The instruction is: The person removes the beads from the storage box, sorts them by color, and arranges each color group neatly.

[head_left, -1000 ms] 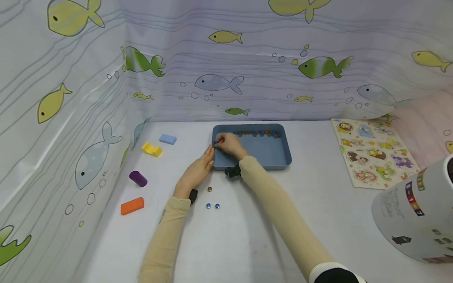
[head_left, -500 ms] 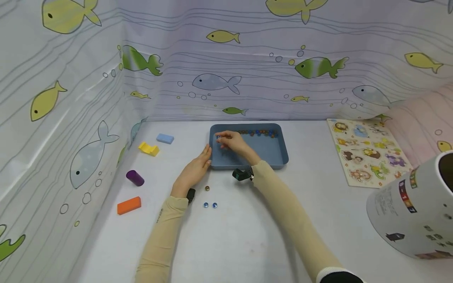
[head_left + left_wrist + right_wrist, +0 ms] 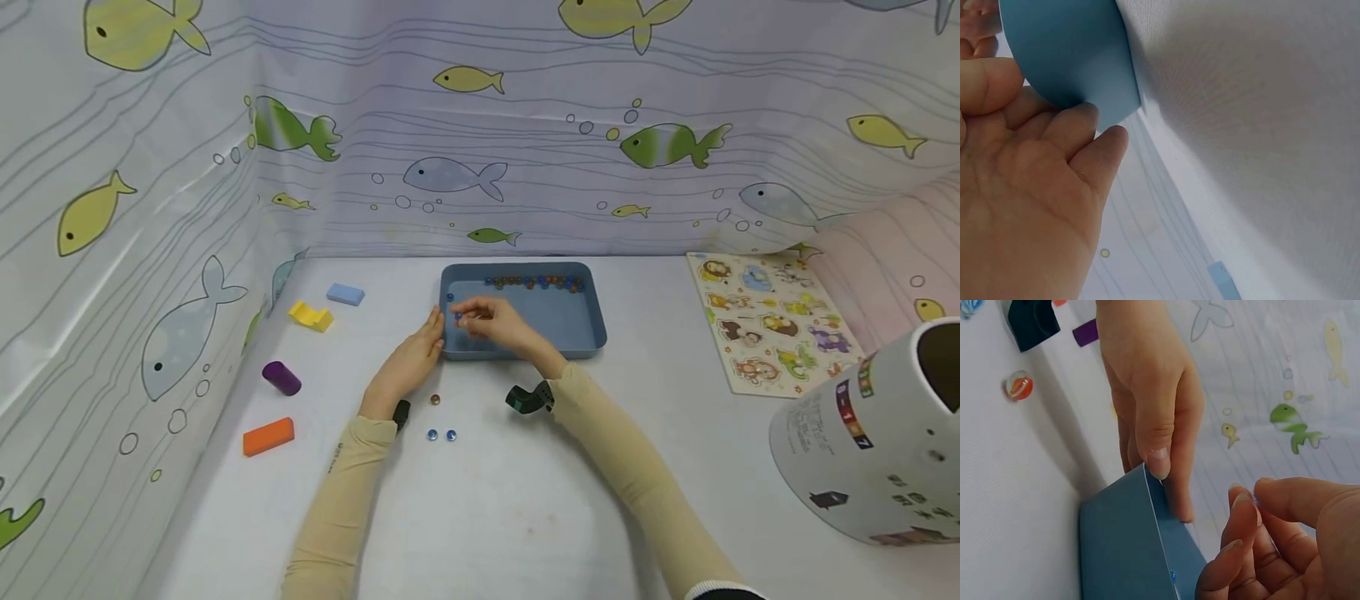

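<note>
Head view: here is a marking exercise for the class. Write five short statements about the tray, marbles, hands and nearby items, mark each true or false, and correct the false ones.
1. The left hand touches the blue-grey tray. True.
2. The right hand is holding an orange block. False: it pinches a small blue marble; the orange block lies on the white table, left of the tray.
3. Three loose marbles lie on the table outside the tray. True.
4. The row of marbles in the tray runs along its near wall. False: it runs along the far wall.
5. The animal-picture sheet lies to the right of the tray. True.
</note>
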